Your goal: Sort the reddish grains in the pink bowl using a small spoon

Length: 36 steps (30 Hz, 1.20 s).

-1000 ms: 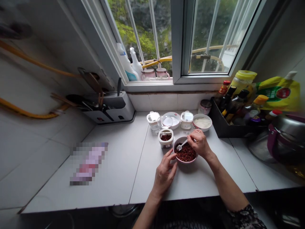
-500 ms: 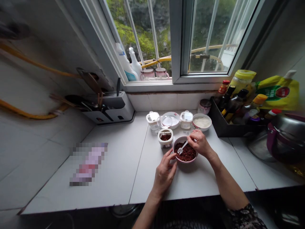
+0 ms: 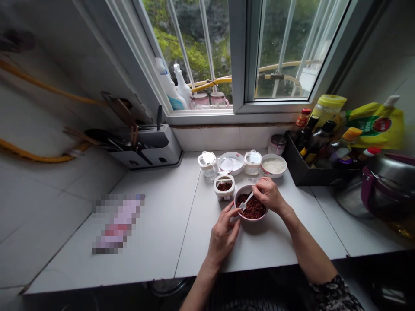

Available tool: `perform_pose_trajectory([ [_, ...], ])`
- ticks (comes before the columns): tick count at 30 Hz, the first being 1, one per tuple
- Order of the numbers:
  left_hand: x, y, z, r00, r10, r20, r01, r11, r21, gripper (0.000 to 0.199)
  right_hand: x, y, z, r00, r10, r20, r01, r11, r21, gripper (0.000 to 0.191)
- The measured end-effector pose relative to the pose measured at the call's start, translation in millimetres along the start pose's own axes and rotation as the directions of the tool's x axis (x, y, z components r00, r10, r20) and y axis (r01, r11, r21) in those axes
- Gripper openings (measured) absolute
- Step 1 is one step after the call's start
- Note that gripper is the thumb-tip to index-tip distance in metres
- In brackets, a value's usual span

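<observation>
A bowl with a pinkish outside stands on the counter, filled with dark red, peppercorn-like bits. Between the pinched fingers of my right hand is the handle of a small white spoon. Its scoop rests over the bits near the bowl's left side. My left hand holds the bowl's left rim, index finger on the edge and thumb lower down. Just behind my left fingers is a small white-rimmed jar, its lid raised, with similar dark red bits inside.
Behind stand two lidded white jars, a bowl of white powder and a bowl of whitish grains. A black bin of bottles and a steel pot are rightward. A utensil holder and a blurred packet are leftward.
The spoon's scoop has shifted slightly left, closer to my left index finger, and my right hand has moved a little with it. The whole view has drifted slightly.
</observation>
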State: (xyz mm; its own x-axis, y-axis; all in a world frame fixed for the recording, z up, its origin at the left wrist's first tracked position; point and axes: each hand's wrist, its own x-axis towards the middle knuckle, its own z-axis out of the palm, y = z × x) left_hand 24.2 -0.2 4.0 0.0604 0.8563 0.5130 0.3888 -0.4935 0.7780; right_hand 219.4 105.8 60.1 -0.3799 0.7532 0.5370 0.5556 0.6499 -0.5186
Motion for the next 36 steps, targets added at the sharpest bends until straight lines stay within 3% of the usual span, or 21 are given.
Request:
perform_pose_trajectory([
  [18,-1.4,-2.9,0.4,1.0,0.022,-0.004,-0.022,1.0,0.007,0.034,-0.1,6.7,1.5,0.989,0.006,-0.145,-0.015,0.998,-0.06,0.038],
  [36,-0.7,-0.5,-1.0,1.0,-0.014,0.018,0.014,1.0,0.009,0.033,0.6,4.4,0.4,0.991,0.015,-0.132,-0.028,0.995,-0.098,0.036],
])
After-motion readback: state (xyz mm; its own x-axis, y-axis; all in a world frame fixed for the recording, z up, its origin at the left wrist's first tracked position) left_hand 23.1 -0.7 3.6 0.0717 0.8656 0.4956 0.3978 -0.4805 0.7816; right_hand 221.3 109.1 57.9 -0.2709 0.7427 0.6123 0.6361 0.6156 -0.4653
